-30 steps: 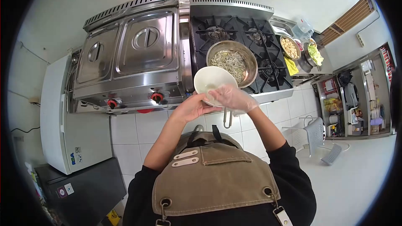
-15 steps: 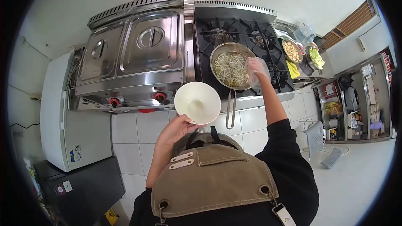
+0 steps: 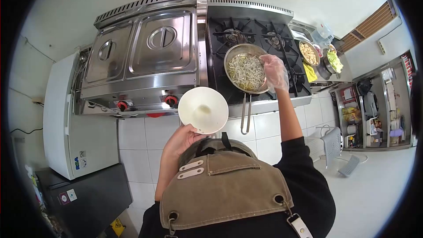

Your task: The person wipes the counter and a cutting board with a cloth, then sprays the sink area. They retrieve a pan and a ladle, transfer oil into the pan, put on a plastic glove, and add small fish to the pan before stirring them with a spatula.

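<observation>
A white bowl [image 3: 203, 110] is held by its lower rim in my left hand [image 3: 184, 139], tilted so that its inside shows; a little residue lies at its bottom. My right hand [image 3: 275, 71], in a clear plastic glove, is over the right edge of a steel pan [image 3: 231, 54]. Its fingers point left and look bent together; whether anything is between them is too small to tell. Small pale strips of food [image 3: 246, 71] with some green lie in the pan, which stands on the black stove [image 3: 216, 83], its long handle toward me.
Two lidded steel wells [image 3: 163, 44] are left of the stove. Past its right side are a pan of diced food [image 3: 307, 52], a bowl of chopped greens [image 3: 335, 61] and a yellow cloth [image 3: 309, 73]. A white freezer [image 3: 79, 119] stands far left, shelves [image 3: 379, 105] far right.
My right hand has moved slightly right and up, out from over the food toward the pan's edge. The bowl in my left hand has shifted slightly left.
</observation>
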A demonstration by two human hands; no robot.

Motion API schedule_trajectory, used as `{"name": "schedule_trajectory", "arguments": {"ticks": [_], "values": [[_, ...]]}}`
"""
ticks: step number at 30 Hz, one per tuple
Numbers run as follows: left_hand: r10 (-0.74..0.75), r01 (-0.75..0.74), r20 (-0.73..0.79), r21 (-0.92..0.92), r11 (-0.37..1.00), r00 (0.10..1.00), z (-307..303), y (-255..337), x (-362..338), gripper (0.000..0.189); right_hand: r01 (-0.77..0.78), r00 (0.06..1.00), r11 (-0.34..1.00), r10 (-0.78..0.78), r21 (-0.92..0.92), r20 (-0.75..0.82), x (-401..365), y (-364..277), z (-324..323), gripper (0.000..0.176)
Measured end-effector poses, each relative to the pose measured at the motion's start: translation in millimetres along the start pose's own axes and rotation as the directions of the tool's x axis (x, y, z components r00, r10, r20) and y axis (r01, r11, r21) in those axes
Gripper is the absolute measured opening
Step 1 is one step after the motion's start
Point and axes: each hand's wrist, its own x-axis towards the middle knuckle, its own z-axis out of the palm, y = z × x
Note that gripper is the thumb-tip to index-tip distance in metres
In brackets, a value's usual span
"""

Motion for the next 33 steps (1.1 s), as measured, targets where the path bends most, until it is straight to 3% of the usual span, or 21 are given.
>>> {"name": "schedule_trajectory", "arguments": {"ticks": [2, 4, 5, 8, 9, 12, 13, 14, 15, 16, 17, 18, 20, 22, 24, 27, 30, 31, 33], "values": [[0.003, -0.003, -0.01, -0.005, 1.0, 1.0, -1, -1, -2, 0.049, 0.002, 0.999, 0.999, 0.001, -0.052, 0.041, -5, 2, 6, 0.022], [0.016, -0.016, -0.026, -0.002, 1.0, 1.0, 5, 2, -9, 0.049, 0.194, 0.981, 0.94, -0.182, -0.28, 0.07, -19, -31, -9, 0.023], [0.032, -0.032, -0.039, 0.0, 0.999, 0.999, 6, 4, -11, 0.049, 0.181, 0.976, 0.953, -0.204, -0.241, -0.075, -21, -51, -17, 0.024], [0.024, -0.023, -0.063, 0.01, 1.0, 0.998, -2, 3, -14, 0.051, 0.129, 0.978, 0.987, -0.142, -0.095, -0.153, -27, -76, -23, 0.024], [0.028, -0.028, -0.072, 0.007, 1.0, 0.997, -4, 1, -16, 0.051, 0.179, 0.972, 0.95, -0.212, -0.255, -0.106, -25, -72, -17, 0.023], [0.089, -0.089, -0.08, 0.006, 0.996, 0.993, -11, 2, -21, 0.052, 0.212, 0.966, 0.934, -0.245, -0.288, -0.085, -31, -55, -1, 0.027], [0.08, -0.079, -0.082, 0.012, 0.997, 0.993, -13, 1, -22, 0.056, 0.145, 0.982, 0.964, -0.168, -0.222, -0.086, -28, -61, -5, 0.026], [0.066, -0.065, -0.088, 0.015, 0.998, 0.994, -15, -1, -26, 0.061, 0.169, 0.98, 0.962, -0.188, -0.214, -0.072, -31, -66, -3, 0.026], [0.082, -0.083, -0.091, -0.004, 0.997, 0.992, -18, -4, -28, 0.061, -0.027, 1.0, 0.956, 0.03, 0.292, -0.006, -34, -72, -2, 0.022], [0.103, -0.105, -0.103, -0.011, 0.994, 0.989, -16, -3, -32, 0.061, -0.25, 0.968, 0.673, 0.188, 0.696, 0.167, -38, -81, -1, 0.02], [0.104, -0.109, -0.122, -0.036, 0.993, 0.987, -13, 0, -37, 0.055, -0.375, 0.925, 0.499, 0.257, 0.781, 0.28, -44, -94, -2, 0.022], [0.107, -0.117, -0.141, -0.06, 0.991, 0.984, -12, 1, -43, 0.05, -0.368, 0.929, 0.499, 0.23, 0.785, 0.289, -51, -115, -4, 0.022], [0.142, -0.153, -0.145, -0.07, 0.986, 0.979, -20, -1, -53, 0.049, -0.579, 0.8, -0.041, 0.167, 0.814, 0.577, -68, -158, 0, 0.027], [0.154, -0.178, -0.175, -0.133, 0.975, 0.973, -28, -4, -70, 0.048, -0.731, 0.683, -0.119, -0.117, 0.672, 0.721, -83, -189, 18, 0.031], [0.188, -0.229, -0.25, -0.146, 0.962, 0.95, -35, -3, -95, 0.048, -0.813, 0.575, -0.218, -0.162, 0.539, 0.802, -105, -225, 46, 0.031], [0.257, -0.327, -0.29, -0.23, 0.916, 0.922, -60, -12, -149, 0.052, -0.92, 0.375, -0.269, -0.39, 0.286, 0.841, -138, -285, 77, 0.027], [0.356, -0.479, -0.44, -0.206, 0.854, 0.825, -91, -33, -224, 0.056, -0.968, 0.248, -0.172, -0.512, 0.185, 0.822, -181, -349, 122, 0.025], [0.383, -0.519, -0.464, -0.21, 0.829, 0.799, -115, -51, -244, 0.059, -0.975, 0.125, -0.22, -0.56, -0.001, 0.819, -197, -374, 135, 0.023], [0.44, -0.656, -0.597, -0.201, 0.728, 0.671, -122, -66, -294, 0.054, -0.985, -0.027, -0.122, -0.59, -0.122, 0.807, -230, -413, 159, 0.023]]}}
